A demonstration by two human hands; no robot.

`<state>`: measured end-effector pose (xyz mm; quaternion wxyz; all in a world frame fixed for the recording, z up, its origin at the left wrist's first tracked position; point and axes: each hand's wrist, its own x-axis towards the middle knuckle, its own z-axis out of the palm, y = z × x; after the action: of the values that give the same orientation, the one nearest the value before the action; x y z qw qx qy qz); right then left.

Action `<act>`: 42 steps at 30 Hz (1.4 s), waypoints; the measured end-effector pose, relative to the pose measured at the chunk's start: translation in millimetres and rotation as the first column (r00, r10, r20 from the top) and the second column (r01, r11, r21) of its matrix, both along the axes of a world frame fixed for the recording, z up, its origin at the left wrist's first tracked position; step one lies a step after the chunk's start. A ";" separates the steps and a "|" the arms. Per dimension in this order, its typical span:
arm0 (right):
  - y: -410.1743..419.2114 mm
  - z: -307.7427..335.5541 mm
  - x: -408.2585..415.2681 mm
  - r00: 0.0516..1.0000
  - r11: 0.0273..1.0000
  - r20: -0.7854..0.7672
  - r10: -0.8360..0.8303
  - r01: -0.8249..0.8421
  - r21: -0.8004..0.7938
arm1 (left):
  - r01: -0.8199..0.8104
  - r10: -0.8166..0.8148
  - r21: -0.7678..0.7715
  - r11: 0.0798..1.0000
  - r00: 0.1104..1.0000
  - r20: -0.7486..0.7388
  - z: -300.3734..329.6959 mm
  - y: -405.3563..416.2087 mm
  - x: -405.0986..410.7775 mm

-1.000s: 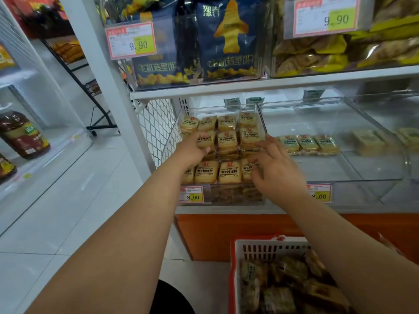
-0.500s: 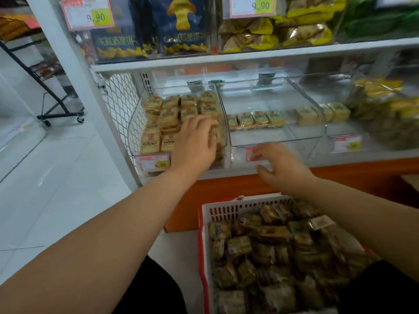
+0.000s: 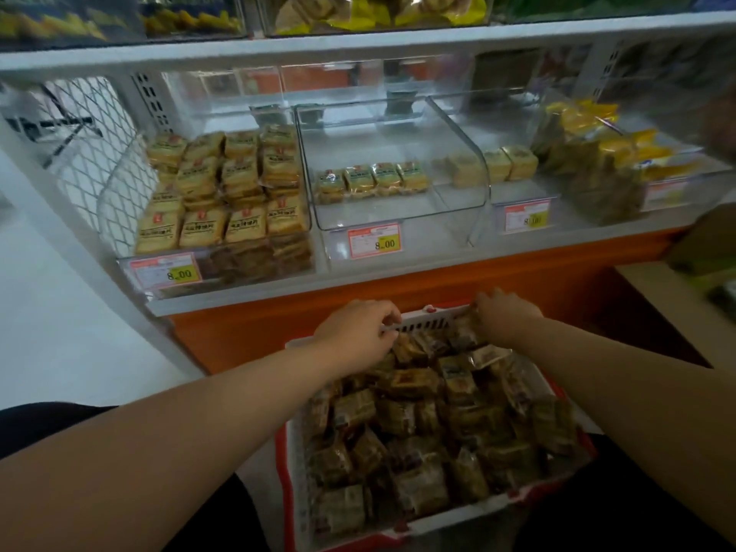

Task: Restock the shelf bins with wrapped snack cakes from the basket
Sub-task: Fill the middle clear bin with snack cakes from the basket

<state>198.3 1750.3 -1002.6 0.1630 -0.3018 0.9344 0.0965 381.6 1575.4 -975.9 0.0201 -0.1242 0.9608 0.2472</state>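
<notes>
Both hands have come down off the shelf and now sit at the far rim of the basket (image 3: 434, 316), where half a second ago the left one was still pressed on the stacked cakes in the left bin (image 3: 223, 201) and the right was only starting to drop away from the bin fronts. The view has tipped downward with them, so the basket fills the lower middle of the frame. The left hand (image 3: 358, 330) is curled at the far left of the rim, its fingertips bent in over the white lattice edge and the nearest packets; whether it already pinches a cake or only the rim cannot be told. The right hand (image 3: 504, 316) is curled the same way at the far right of the rim, fingers tucked down among the packets, its catch equally hidden. The wrapped snack cakes (image 3: 422, 424) lie heaped loose across the whole basket, brown and dark in this light. On the shelf, the left bin looks full to its front edge, while the middle bin (image 3: 398, 209) holds only 1 row of 4 packets toward its back. My reading is that the left bin is finished and a fresh pick is under way, most likely meant for the middle bin.
</notes>
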 end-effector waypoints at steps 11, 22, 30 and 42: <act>-4.7 -37.5 -10.1 0.985 0.996 0.160 0.064 -0.073 0.052 | 0.049 -0.051 0.024 0.998 0.997 0.059 -6.6 2.8 -27.4; -13.2 40.2 16.3 -0.102 0.584 0.904 0.416 0.792 -0.180 | 0.049 -0.072 0.388 0.920 0.996 0.044 20.6 1.5 -10.0; -32.4 57.3 61.4 -0.135 0.521 0.886 0.444 0.843 -0.133 | 0.006 0.006 0.075 0.997 0.987 -0.158 31.3 12.0 19.2; -85.5 100.8 82.2 0.314 0.513 0.886 0.340 0.728 -0.455 | -0.098 0.026 -0.174 0.980 0.927 -0.373 66.9 -27.3 64.5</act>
<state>280.5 1664.8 -901.8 0.5092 -0.1933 0.6137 -0.5716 446.1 1548.1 -909.0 -0.1806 -0.1072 0.9621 0.1742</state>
